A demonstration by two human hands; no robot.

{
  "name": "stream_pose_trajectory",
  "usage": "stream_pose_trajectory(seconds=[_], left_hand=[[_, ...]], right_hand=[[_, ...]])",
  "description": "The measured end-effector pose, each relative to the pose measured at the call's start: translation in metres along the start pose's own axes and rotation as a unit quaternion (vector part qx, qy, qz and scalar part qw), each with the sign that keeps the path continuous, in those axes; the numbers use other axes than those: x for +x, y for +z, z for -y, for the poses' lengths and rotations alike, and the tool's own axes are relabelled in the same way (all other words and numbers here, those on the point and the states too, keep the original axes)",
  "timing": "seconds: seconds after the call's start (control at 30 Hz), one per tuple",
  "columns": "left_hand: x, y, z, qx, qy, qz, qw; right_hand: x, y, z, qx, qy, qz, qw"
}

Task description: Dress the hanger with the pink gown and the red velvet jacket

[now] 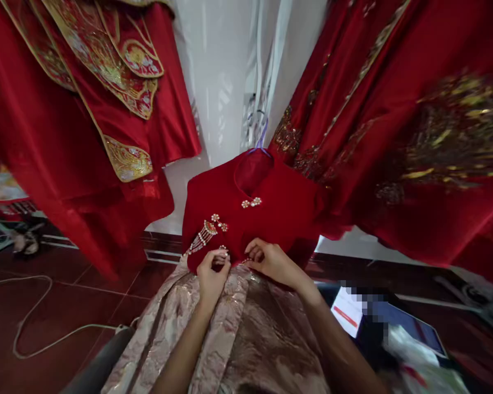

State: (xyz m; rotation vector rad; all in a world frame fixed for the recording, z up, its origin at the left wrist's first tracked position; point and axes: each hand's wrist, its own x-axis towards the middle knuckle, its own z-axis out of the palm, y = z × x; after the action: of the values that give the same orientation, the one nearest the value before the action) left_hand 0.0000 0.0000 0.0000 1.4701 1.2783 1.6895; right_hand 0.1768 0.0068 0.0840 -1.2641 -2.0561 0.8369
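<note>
Both hands meet at the lower hem of a short red velvet bodice [271, 210] hung on a purple hanger [261, 143]. Left hand [212, 272] pinches the hem with curled fingers, thumb on top, grasping the fabric just below a dangling pearl-and-gold tassel brooch [205, 232], which sits at about 11 o'clock from that hand. Right hand [271, 261] lies just beside it at 3 o'clock, fingers bent and gripping the same hem edge. A small pearl flower clasp [251, 202] sits near the collar, at 12 o'clock from both hands. Beneath the forearms spreads a pale pink brocade skirt [238, 339]. Red satin robes with gold embroidery [119, 98] hang at 10 o'clock, another red robe [414, 137] at 2 o'clock. A white cable [33, 323] loops on the dark red tiled floor [8, 306] at 8 o'clock.
</note>
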Motion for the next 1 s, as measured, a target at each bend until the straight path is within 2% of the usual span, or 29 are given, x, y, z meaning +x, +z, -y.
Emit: stream_pose_trajectory(seconds=[0.1, 0.2, 0.27, 0.4, 0.5, 0.63, 0.77, 1.0], left_hand=[[-0.002, 0.000, 0.001, -0.026, -0.017, -0.005, 1.000], [-0.002, -0.001, 0.003, -0.061, -0.039, -0.003, 0.997], [-0.002, -0.002, 0.005, -0.086, -0.050, 0.001, 0.995], [0.000, -0.002, 0.008, -0.114, -0.053, 0.016, 0.992], [0.000, -0.002, 0.009, -0.117, -0.048, 0.018, 0.992], [0.000, -0.001, 0.010, -0.127, -0.050, 0.017, 0.991], [0.000, -0.002, 0.009, -0.135, -0.060, 0.013, 0.989], [0.001, -0.003, 0.013, -0.132, -0.078, 0.015, 0.988]], right_hand=[[-0.005, -0.005, 0.016, 0.081, -0.023, -0.013, 0.996], [-0.003, 0.003, 0.025, 0.127, -0.030, -0.038, 0.991], [0.002, 0.016, 0.023, 0.117, -0.038, -0.050, 0.991], [0.016, 0.044, 0.006, 0.028, -0.049, -0.096, 0.994], [0.021, 0.051, -0.004, 0.013, -0.044, -0.125, 0.991], [0.019, 0.044, -0.003, 0.046, -0.057, -0.098, 0.993], [0.016, 0.040, -0.002, 0.011, -0.084, -0.053, 0.995], [0.019, 0.048, -0.008, -0.027, -0.084, -0.078, 0.993]])
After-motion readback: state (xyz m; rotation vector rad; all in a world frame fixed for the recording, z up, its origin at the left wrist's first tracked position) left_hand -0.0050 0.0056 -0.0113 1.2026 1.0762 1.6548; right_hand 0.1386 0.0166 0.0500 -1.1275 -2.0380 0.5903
